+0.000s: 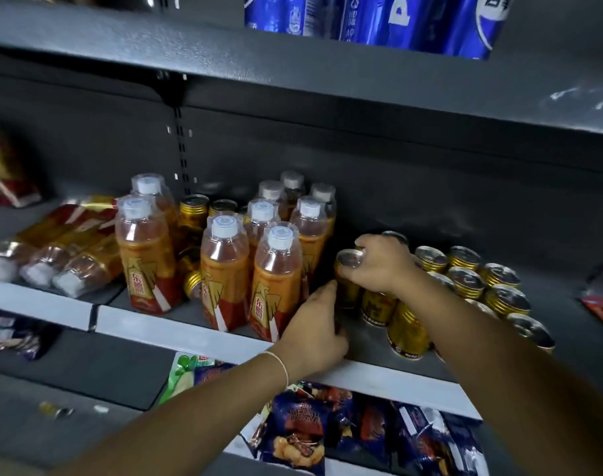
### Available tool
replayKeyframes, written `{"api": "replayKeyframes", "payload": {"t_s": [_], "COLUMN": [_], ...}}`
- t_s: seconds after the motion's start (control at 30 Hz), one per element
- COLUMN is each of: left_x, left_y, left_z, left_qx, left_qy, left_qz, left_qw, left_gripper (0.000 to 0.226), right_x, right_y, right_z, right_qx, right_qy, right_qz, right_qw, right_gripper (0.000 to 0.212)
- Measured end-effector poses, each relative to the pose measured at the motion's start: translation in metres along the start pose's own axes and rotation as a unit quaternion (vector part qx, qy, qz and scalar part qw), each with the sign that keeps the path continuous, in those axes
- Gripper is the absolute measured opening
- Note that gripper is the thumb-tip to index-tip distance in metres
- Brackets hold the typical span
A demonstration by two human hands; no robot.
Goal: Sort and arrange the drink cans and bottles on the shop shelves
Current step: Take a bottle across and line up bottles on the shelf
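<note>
The gold can [345, 290], pinched at its rim in the right hand [379, 266] grip and cupped lower down by the left hand [313, 321], is best kept upright and set flush against the can rows [464, 280] right of the grip, clear of the bottles [276, 280] on its left.

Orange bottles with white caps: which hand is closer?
Left. The left hand sits just right of the front orange bottle, holding a gold can low down; the right hand is farther right, gripping that can's top.
</note>
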State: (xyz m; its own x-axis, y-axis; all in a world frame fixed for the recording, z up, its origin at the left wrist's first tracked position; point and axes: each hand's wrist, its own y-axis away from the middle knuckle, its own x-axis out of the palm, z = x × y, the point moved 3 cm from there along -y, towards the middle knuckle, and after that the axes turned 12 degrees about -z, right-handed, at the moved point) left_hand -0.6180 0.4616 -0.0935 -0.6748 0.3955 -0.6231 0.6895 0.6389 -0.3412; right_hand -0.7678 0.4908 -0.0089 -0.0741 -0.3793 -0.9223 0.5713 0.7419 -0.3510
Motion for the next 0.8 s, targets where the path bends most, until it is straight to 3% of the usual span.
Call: {"api": "replayKeyframes", "payload": {"t_s": [0.13, 0.3, 0.63, 0.73, 0.8], "left_x": [-0.001, -0.007, -0.039, -0.056, -0.066], "left_y": [-0.003, -0.001, 0.020, 0.022, 0.024], "left_z": [-0.001, -0.003, -0.013, -0.011, -0.007], "left_qx": [0.005, 0.032, 0.108, 0.105, 0.106], "left_qy": [0.007, 0.006, -0.010, -0.046, -0.087], "left_qz": [-0.001, -0.026, -0.075, -0.034, 0.005], "left_qw": [1.000, 0.999, 0.991, 0.993, 0.991], "left_gripper": [0.081, 0.073, 0.037, 0.027, 0.020], "right_x": [0.007, 0.019, 0.006, -0.009, -0.021], "right_y": [0.004, 0.009, 0.016, 0.026, 0.035], "right_z": [-0.003, 0.001, 0.017, 0.036, 0.057], "right_qx": [-0.008, -0.006, 0.003, 0.013, -0.005], "right_qy": [0.028, 0.068, 0.115, 0.033, -0.114], "right_qz": [-0.031, -0.056, -0.055, -0.088, -0.134], "right_qw": [0.999, 0.996, 0.992, 0.995, 0.984], "right_gripper": [0.056, 0.068, 0.066, 0.054, 0.049]}}
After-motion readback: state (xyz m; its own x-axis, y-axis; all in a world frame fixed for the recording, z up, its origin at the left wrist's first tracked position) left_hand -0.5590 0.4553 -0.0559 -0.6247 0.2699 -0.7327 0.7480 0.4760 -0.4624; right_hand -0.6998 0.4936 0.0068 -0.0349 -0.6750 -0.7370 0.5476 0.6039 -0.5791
